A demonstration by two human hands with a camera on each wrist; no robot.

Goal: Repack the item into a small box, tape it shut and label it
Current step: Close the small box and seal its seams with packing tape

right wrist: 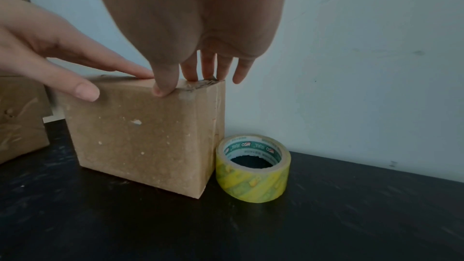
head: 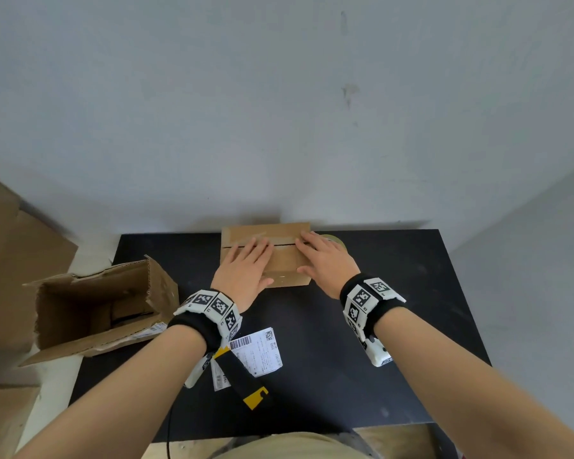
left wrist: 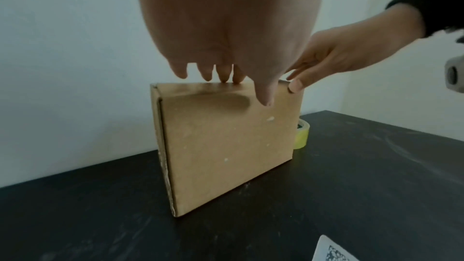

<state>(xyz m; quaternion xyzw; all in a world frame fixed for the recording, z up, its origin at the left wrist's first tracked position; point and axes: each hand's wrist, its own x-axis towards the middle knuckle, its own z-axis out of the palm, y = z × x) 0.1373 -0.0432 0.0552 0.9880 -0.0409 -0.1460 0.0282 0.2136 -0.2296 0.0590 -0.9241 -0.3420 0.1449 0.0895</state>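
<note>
Two hands: left hand (head: 242, 270) and right hand (head: 325, 260) are laid flat, fingers straight, on the small box (head: 289, 260).
Small box: stood at the table's (head: 395, 309) far edge, flaps closed, seam untaped.
Remaining: taping with the tape roll (right wrist: 253, 168), labelling with the shipping label (head: 260, 351).
Larger box (head: 96, 309): open; contents cannot be made out.

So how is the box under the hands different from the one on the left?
The small box stands upright with its flaps folded shut; the larger box lies on its side, open, its flaps ragged. Both hands, left hand and right hand, press on the small box; nothing touches the larger box. Both are plain brown cardboard.
</note>
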